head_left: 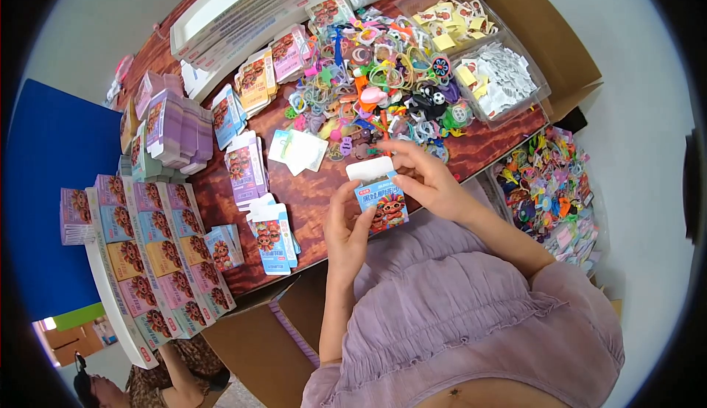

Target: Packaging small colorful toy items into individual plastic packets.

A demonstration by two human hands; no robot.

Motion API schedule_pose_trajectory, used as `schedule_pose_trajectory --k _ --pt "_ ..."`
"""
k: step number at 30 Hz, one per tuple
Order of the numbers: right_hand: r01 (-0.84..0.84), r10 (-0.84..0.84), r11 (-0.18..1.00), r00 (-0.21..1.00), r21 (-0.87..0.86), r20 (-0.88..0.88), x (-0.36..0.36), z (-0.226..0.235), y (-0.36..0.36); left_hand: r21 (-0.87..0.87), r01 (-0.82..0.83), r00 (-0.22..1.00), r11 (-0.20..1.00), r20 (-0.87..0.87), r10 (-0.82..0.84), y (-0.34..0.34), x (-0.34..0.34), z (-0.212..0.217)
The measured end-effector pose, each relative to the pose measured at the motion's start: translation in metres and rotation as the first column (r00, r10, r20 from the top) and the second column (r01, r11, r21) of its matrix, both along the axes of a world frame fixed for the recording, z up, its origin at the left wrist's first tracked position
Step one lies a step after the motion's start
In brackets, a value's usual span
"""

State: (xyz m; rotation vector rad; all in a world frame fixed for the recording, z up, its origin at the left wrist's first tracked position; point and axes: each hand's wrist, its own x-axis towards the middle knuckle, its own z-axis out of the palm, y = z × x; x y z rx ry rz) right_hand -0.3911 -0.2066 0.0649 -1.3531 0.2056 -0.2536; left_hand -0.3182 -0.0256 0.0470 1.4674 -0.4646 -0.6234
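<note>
A small blue cardboard box with printed cartoon figures is upright before me, over the table's near edge. Its white top flap stands raised. My left hand grips the box along its left side, thumb on the front. At the upper right corner, my right hand has its thumb on the box and its fingers curved over the top; what lies behind those fingers is hidden. Just beyond the box are a few pale cards and a heap of colourful small trinkets and bands.
Flattened boxes lie in stacks on the left. Display trays of small boxes stand at far left, near another person. Clear tubs hold yellow cards and silvery packets. More trinkets fill a container at right.
</note>
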Motion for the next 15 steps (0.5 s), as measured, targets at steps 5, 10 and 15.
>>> schedule_pose_trajectory --k 5,10,15 --pt "-0.078 0.086 0.958 0.996 -0.275 0.018 0.004 -0.011 -0.007 0.125 -0.026 0.996 0.992 0.091 0.015 0.003 -0.005 -0.001" --pt "0.008 0.003 0.991 0.997 -0.133 0.083 0.006 -0.028 0.003 0.139 -0.010 0.997 0.990 0.081 -0.001 -0.004 -0.014 0.002" --pt "-0.052 0.049 0.999 0.976 -0.007 -0.210 0.005 -0.014 -0.007 0.128 0.039 0.998 0.991 0.035 -0.044 -0.002 -0.014 0.008"
